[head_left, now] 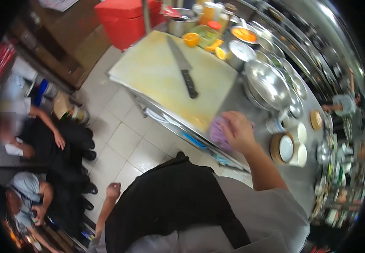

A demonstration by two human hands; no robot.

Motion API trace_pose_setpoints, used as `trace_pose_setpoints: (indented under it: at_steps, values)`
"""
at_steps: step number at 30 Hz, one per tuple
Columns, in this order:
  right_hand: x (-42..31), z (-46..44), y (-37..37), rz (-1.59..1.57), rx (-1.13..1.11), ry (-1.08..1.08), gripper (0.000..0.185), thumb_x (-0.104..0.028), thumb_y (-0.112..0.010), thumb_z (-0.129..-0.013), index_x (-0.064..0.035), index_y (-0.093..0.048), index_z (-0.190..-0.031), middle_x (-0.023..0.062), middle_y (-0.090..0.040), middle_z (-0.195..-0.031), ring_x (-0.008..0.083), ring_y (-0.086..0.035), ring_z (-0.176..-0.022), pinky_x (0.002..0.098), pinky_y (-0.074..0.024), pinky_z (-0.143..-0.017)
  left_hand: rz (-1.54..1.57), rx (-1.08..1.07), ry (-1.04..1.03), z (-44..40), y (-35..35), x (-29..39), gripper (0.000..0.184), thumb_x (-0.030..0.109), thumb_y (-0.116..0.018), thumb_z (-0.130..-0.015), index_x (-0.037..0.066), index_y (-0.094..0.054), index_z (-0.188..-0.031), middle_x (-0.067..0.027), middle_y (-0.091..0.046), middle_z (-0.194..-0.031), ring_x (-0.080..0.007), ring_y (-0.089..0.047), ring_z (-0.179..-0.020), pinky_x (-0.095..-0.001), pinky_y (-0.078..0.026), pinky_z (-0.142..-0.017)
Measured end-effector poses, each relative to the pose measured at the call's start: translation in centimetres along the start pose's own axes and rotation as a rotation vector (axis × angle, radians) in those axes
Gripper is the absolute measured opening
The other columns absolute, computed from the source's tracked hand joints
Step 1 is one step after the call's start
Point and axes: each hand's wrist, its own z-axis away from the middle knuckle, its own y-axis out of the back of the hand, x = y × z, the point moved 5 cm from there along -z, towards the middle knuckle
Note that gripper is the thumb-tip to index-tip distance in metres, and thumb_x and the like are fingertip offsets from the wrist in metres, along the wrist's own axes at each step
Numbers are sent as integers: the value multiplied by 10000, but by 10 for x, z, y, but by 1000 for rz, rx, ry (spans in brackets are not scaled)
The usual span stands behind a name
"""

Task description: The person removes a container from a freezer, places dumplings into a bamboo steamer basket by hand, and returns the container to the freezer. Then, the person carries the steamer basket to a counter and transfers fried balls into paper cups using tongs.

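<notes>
My right hand [240, 131] is on a crumpled purple cloth [219, 134] at the near corner of the cutting board, its fingers bent over the cloth. My left hand [114, 191] hangs low beside my body, away from the counter, with the fingers curled in and nothing visible in them. On the pale, yellow-stained cutting board [148, 63] lies a large knife [184, 69] with a black handle, untouched. Cut orange pieces [191, 39] sit at the board's far edge.
Steel bowls [269, 84] and white cups [299, 133] stand on the steel counter to the right. Bottles [210, 12] and a pot [181, 23] are at the back, near a red bin [121, 23]. Two people [26, 143] are at the left; another person [344, 104] is far right.
</notes>
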Motion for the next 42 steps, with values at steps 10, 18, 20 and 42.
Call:
trace_pose_setpoints:
  at_steps: [10, 18, 20, 42]
  values:
    - [-95, -162, -124, -310, -292, 253, 239, -167, -708, -826, -51, -671, -1032, 157, -649, -1083, 336, -616, -1012, 430, -496, -879, -202, 100, -44, -100, 39, -63, 397, 410, -593, -892, 39, -689, -996, -219, -699, -998, -366, -663, -977, -441, -515, -879]
    - [-102, -308, -254, 167, -57, 31, 292, -231, -674, -873, -52, -639, -1101, 170, -631, -1158, 363, -576, -1102, 446, -455, -964, -730, -147, -424, -220, 30, -180, 251, 266, -518, -887, 95, -701, -876, -140, -701, -805, -370, -671, -834, -473, -529, -800]
    - [-77, -317, -283, 121, -9, -106, 296, -251, -674, -868, -53, -646, -1086, 183, -626, -1171, 370, -572, -1106, 449, -453, -960, -237, 45, -647, -251, 90, -177, 177, 228, -548, -863, 101, -670, -855, -123, -686, -797, -371, -659, -799, -483, -524, -750]
    - [-85, -348, -277, 324, 217, -508, 206, -144, -647, -836, -37, -627, -1012, 165, -610, -1087, 361, -556, -1039, 450, -434, -924, 463, -265, -639, -528, 497, 540, 536, 437, -595, -951, 39, -525, -1302, -95, -609, -1150, -182, -621, -970, -326, -514, -741]
